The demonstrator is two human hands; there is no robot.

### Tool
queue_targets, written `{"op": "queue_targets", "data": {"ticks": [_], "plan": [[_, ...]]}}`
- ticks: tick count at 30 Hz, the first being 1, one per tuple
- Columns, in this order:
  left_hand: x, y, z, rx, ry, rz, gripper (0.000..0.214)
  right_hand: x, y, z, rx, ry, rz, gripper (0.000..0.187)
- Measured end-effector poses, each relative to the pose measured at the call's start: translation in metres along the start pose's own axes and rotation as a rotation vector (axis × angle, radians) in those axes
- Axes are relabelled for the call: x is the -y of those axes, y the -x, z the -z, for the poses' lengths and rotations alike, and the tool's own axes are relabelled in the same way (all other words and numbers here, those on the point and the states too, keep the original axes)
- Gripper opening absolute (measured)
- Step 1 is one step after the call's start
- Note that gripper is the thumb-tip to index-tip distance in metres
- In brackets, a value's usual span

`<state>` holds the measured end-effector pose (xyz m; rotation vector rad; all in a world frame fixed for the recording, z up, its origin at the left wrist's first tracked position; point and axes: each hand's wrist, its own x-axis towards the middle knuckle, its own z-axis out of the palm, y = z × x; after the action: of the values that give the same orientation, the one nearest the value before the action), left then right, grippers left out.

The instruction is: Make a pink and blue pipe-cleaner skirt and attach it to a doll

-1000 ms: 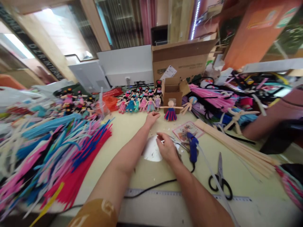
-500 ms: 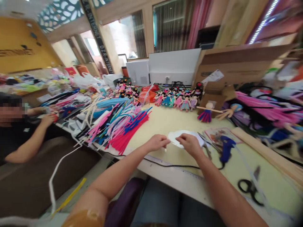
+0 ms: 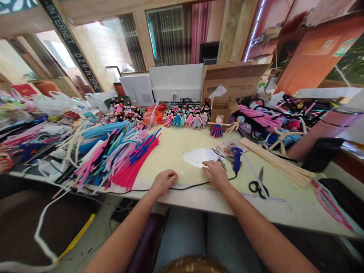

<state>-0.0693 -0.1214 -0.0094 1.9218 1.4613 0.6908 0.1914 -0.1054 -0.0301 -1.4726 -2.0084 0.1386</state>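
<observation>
My left hand (image 3: 165,180) rests on the pale table (image 3: 170,151) near its front edge, fingers curled into a loose fist beside a black cable (image 3: 187,186); what is inside the fist is hidden. My right hand (image 3: 216,173) lies palm down, fingers stretched toward the edge of a white round sheet (image 3: 199,156). Just right of that hand lie a small metal tool (image 3: 220,161) and a blue glue gun (image 3: 236,157).
A heap of coloured pipe cleaners (image 3: 122,155) covers the left side. Small dolls (image 3: 184,119), cardboard boxes (image 3: 233,81) and one doll (image 3: 217,129) stand at the back. Black scissors (image 3: 257,185), a ruler (image 3: 241,195) and wooden sticks (image 3: 278,163) lie right. Another person's arm (image 3: 313,140) rests at the right.
My left hand drew back from the doll to the front edge and closed. My right hand stayed by the white sheet. The view swung left, then back.
</observation>
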Motion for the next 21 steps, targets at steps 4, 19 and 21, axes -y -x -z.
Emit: {"op": "queue_targets", "data": {"ticks": [4,19,21], "plan": [[0.001,0.006,0.002,-0.011,-0.022,-0.016,0.022,-0.001,0.010,0.000,-0.124,0.034,0.040,0.029],[0.009,0.034,-0.018,-0.261,-0.053,0.076,0.021,-0.013,0.018,-0.006,-0.233,0.033,0.031,0.029],[0.011,0.033,-0.020,-0.290,-0.051,0.063,0.023,-0.013,0.017,-0.006,-0.250,0.029,0.005,0.029]]}}
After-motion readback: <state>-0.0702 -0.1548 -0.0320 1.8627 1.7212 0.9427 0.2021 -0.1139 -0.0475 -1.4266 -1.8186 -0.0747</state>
